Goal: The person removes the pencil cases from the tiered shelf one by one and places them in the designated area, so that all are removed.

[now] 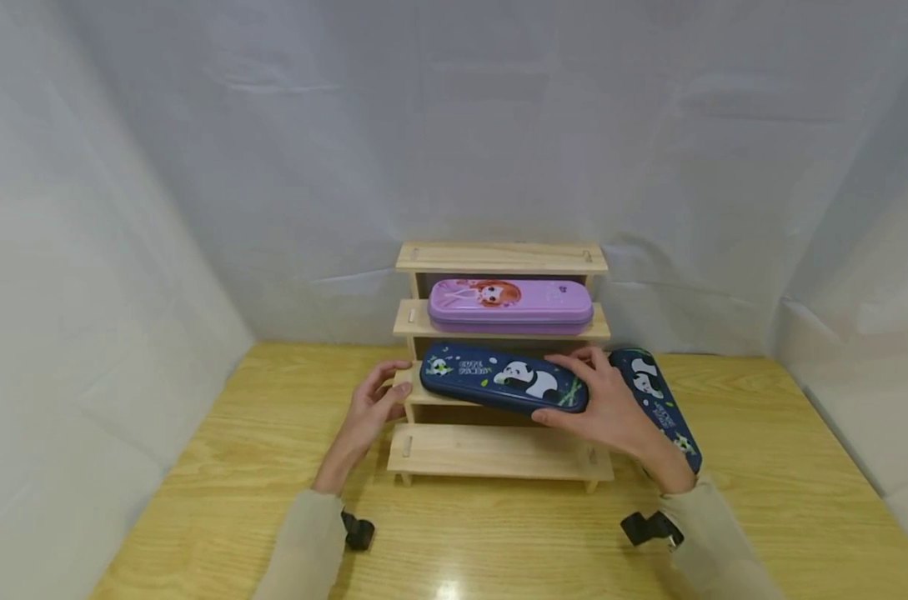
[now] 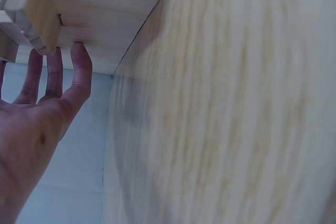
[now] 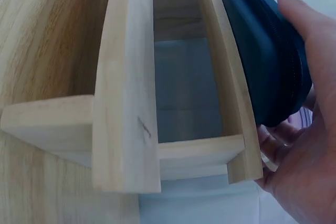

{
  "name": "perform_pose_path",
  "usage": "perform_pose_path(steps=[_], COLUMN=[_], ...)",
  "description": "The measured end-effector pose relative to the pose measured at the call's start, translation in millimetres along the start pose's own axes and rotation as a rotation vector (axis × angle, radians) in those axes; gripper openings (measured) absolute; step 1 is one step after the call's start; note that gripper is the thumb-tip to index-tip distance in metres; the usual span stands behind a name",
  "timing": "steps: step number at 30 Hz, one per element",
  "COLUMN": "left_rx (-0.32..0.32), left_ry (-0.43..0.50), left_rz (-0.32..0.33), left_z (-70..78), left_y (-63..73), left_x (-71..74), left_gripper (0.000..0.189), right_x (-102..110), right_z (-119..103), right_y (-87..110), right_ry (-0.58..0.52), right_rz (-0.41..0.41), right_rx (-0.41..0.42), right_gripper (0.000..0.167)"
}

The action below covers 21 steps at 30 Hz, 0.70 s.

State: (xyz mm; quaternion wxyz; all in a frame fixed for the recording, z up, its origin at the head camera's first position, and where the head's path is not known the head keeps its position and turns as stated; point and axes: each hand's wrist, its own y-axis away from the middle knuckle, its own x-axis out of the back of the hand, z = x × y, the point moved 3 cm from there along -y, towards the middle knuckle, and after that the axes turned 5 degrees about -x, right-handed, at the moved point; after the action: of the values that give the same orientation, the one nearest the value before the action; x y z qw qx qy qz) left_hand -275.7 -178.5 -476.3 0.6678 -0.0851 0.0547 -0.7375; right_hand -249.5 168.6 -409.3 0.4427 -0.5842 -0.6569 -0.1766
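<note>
My right hand (image 1: 604, 404) grips the right end of a dark blue pencil case (image 1: 502, 377) with a panda print, thumb in front and fingers behind. The case lies slantwise over the second-lowest step of a wooden tiered rack (image 1: 499, 452), its right end nearer me. The right wrist view shows the blue case (image 3: 262, 45) against the step's edge. At the left end of that step, my left hand (image 1: 371, 408) holds the board's end. In the left wrist view, its fingers (image 2: 81, 66) touch the wood; the thumb is hidden.
A purple pencil case (image 1: 510, 304) with a cartoon girl lies on the step above. Another dark blue panda case (image 1: 652, 396) rests at the rack's right, partly behind my right hand. The rack stands on a wooden table (image 1: 221, 467); pale sheeting (image 1: 499, 125) hangs behind and at both sides.
</note>
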Motion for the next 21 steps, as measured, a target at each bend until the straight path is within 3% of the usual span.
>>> perform_pose_path(steps=[12,21], left_rx=[0.004,-0.008], left_ry=[-0.012,0.017], left_rz=[0.011,-0.005], left_z=[-0.7,-2.0], left_y=[0.2,0.1], left_x=[0.2,0.6], left_gripper=[0.039,0.039], right_x=[2.0,0.7], right_z=[-8.0,-7.1], right_y=[0.4,11.1], right_ry=[0.047,0.076], right_rz=[-0.047,0.045], right_rx=[-0.013,0.128], right_gripper=[0.085,0.086])
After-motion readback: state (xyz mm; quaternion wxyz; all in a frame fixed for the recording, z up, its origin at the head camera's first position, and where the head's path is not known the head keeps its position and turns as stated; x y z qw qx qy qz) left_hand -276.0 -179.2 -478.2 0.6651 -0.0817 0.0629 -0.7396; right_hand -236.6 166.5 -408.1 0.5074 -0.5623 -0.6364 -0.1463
